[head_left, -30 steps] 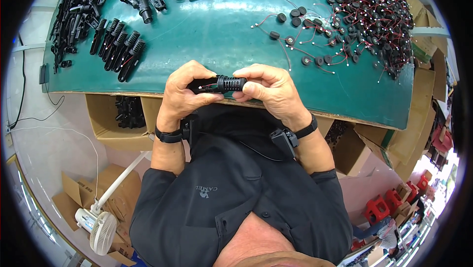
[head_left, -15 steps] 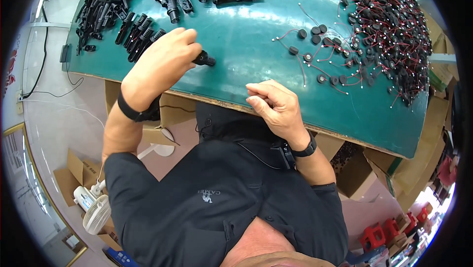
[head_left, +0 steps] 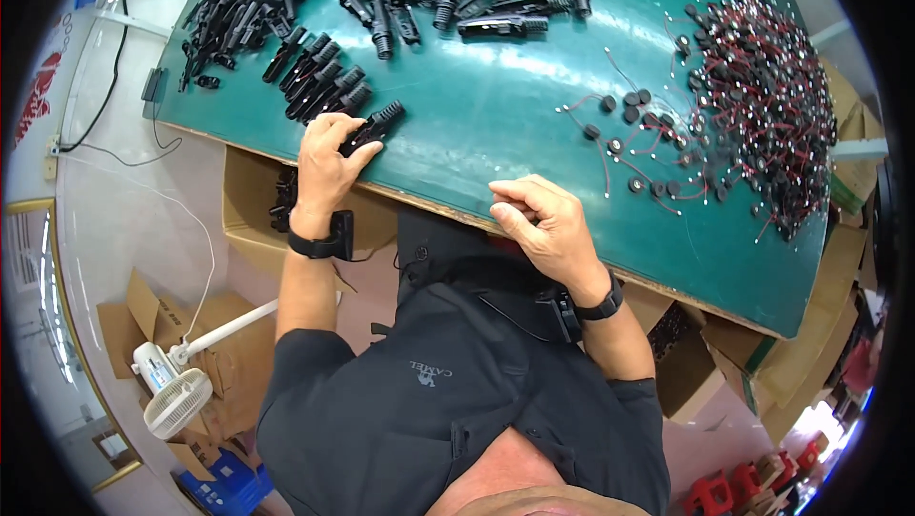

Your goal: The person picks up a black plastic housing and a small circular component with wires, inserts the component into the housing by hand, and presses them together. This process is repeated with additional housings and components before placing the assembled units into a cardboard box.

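Note:
My left hand [head_left: 329, 161] is closed on a black plastic handle-like part [head_left: 386, 119] with a ribbed end, at the table's near edge. Thumb and fingers grip its lower half, and the ribbed end points away to the right. Just beyond lies a row of similar black ribbed parts [head_left: 324, 78]. My right hand [head_left: 548, 225] hovers over the near edge with its fingers curled in and the thumb beneath them. Whatever is inside that curl is hidden. To its right, small round black discs with thin wires [head_left: 617, 146] are scattered on the green table [head_left: 477, 149].
A large heap of the wired discs [head_left: 762, 106] covers the table's right side. Heaped black parts [head_left: 257, 1] fill the far left, with more [head_left: 505, 25] along the far middle. Below stand cardboard boxes [head_left: 253, 216] and a white fan [head_left: 176, 387].
My left hand has drawn back toward the near edge and turned, with the black part now showing beyond its fingers. The right hand keeps its curl near the edge. The whole view has shifted.

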A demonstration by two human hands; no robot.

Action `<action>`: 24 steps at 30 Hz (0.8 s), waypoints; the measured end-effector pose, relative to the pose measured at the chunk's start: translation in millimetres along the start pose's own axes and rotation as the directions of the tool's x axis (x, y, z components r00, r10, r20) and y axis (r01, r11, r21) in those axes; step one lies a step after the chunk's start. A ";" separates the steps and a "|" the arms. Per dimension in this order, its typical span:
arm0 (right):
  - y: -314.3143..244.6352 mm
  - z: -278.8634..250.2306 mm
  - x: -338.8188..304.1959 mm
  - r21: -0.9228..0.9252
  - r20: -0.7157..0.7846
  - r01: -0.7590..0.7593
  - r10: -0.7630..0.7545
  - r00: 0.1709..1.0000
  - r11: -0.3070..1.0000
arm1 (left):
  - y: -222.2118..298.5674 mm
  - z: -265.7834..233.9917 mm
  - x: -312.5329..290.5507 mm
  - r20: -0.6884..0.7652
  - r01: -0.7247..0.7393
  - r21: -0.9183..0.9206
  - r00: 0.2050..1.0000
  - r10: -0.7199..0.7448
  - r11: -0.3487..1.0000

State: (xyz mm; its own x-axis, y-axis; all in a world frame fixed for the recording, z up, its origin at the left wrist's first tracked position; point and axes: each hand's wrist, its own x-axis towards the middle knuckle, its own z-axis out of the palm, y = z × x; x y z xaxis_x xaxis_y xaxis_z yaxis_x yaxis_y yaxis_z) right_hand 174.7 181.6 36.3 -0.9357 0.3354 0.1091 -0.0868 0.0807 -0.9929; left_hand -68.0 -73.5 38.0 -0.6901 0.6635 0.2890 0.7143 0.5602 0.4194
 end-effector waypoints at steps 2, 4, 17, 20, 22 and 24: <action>-13.1 5.2 28.2 -0.223 0.108 0.091 -0.068 0.992 0.971 | -3.3 9.8 -4.8 -0.229 -0.003 0.069 0.973 0.019 0.998; -14.8 17.6 63.4 -0.335 0.176 0.157 -0.102 0.979 0.929 | -7.1 15.5 -6.9 -0.304 0.040 0.083 0.952 -0.013 0.996; 36.3 115.3 239.4 -0.821 0.339 0.419 -0.261 0.904 0.388 | -20.6 25.9 16.5 -0.416 0.203 0.039 0.893 -0.169 0.978; 35.6 100.2 217.9 -0.818 0.339 0.418 -0.256 0.905 0.395 | -21.9 24.6 19.5 -0.403 0.247 0.030 0.890 -0.214 0.969; 28.1 82.5 192.8 -0.819 0.335 0.414 -0.253 0.907 0.397 | -19.2 20.3 21.2 -0.402 0.287 0.055 0.883 -0.242 0.956; 20.8 66.6 160.6 -0.838 0.266 0.331 -0.204 0.942 0.433 | -17.6 15.3 18.8 -0.410 0.255 0.049 0.887 -0.213 0.966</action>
State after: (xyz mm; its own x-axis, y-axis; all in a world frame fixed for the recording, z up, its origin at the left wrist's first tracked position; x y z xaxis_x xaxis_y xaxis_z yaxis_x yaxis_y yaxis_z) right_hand -0.1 174.6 30.1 -0.9549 0.0495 0.2929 -0.0605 0.9329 -0.3551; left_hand -91.7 -63.3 22.9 -0.8119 0.2661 0.5197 0.5199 0.7344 0.4363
